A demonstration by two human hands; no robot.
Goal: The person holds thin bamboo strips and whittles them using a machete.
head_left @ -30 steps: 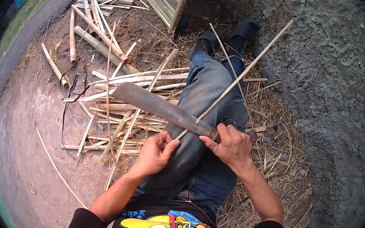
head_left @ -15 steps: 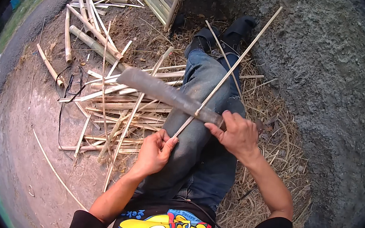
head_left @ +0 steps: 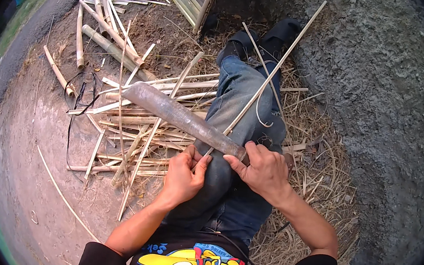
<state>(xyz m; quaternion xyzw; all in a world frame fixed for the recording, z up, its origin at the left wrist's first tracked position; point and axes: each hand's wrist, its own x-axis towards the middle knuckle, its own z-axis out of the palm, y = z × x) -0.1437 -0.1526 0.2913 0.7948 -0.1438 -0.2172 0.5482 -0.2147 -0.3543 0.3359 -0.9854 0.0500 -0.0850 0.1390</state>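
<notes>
My left hand (head_left: pixel 182 179) pinches the near end of a long, thin bamboo strip (head_left: pixel 278 68) between thumb and fingers, above my left thigh. The strip slants away to the upper right, over my legs in blue jeans (head_left: pixel 231 98). My right hand (head_left: pixel 266 174) is closed round the handle of a machete (head_left: pixel 175 114), most of the handle being hidden by the fingers. Its broad, worn blade points to the upper left and crosses the strip just beyond my left fingers. A thin curled shaving (head_left: pixel 260 116) hangs from the strip beyond the blade.
Split bamboo strips (head_left: pixel 196 86) lie piled to the left of my legs. Farther off are uncut bamboo lengths (head_left: pixel 109 47) and a slatted bamboo panel (head_left: pixel 207 3). Dry shavings (head_left: pixel 312 212) cover the ground at right, beside a rough grey wall (head_left: pixel 383 99). A black cord (head_left: pixel 82 104) lies at left.
The machete has slid along the strip toward my left hand, with my right hand moving nearer and slightly left. A curled shaving now shows on the strip.
</notes>
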